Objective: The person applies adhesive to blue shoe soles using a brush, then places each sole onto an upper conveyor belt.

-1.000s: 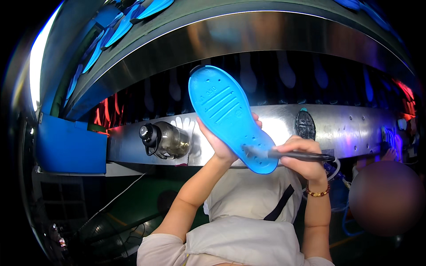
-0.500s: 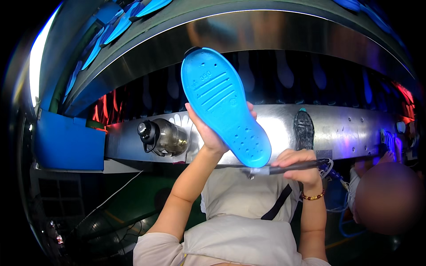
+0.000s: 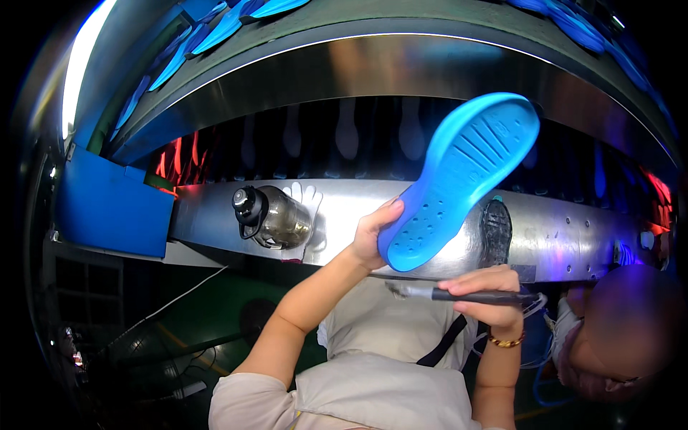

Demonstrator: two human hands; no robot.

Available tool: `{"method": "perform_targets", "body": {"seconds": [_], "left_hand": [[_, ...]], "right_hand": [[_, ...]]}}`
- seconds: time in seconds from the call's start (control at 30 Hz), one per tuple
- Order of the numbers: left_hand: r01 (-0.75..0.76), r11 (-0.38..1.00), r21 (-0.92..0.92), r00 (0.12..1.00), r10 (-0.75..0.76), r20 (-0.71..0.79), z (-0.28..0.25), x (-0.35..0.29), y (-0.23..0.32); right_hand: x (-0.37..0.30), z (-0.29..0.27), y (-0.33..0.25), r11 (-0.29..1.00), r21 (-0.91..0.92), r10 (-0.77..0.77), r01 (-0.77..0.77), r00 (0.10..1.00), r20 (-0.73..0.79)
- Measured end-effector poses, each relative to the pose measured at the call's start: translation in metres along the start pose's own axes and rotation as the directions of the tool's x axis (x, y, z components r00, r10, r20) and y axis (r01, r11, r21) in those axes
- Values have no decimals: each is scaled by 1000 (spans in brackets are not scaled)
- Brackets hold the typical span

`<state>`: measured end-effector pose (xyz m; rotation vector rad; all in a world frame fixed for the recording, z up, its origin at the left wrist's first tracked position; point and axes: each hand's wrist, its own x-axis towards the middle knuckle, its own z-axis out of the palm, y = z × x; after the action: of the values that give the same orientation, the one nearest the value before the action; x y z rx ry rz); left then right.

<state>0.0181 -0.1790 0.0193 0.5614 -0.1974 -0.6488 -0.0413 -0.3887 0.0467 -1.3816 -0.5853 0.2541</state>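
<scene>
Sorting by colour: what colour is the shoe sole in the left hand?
Bright blue sole, head view.

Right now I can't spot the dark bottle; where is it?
Head view, left of centre: the dark bottle lies on the metal ledge, beside a white glove.

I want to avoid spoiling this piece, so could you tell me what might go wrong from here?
The left hand seems to hold the blue sole only at its lower end, with most of it tilted up unsupported, so it could slip or swing. The tool in the right hand sits just under the sole and might smear its edge. The bottle lying on the metal ledge could roll.
</scene>
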Motion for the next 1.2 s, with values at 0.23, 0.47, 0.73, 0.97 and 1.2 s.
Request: {"method": "perform_targets", "body": {"seconds": [0.23, 0.47, 0.73, 0.97, 1.2], "left_hand": [[334, 927, 168, 942, -331, -46, 7, 4, 21], [559, 763, 325, 821, -566, -83, 3, 8, 29], [585, 700, 410, 804, -567, -179, 3, 3, 36], [571, 737, 363, 818, -469, -334, -1, -11, 46], [523, 820, 232, 818, -406, -408, -30, -23, 50]], "right_hand": [[15, -2, -8, 960, -281, 19, 21, 991, 136], [23, -22, -22, 966, -260, 44, 6, 982, 186], [32, -37, -29, 940, -337, 60, 49, 950, 307], [17, -47, -28, 925, -377, 164, -56, 951, 261], [6, -53, -2, 938, -336, 157, -87, 969, 188]]}}
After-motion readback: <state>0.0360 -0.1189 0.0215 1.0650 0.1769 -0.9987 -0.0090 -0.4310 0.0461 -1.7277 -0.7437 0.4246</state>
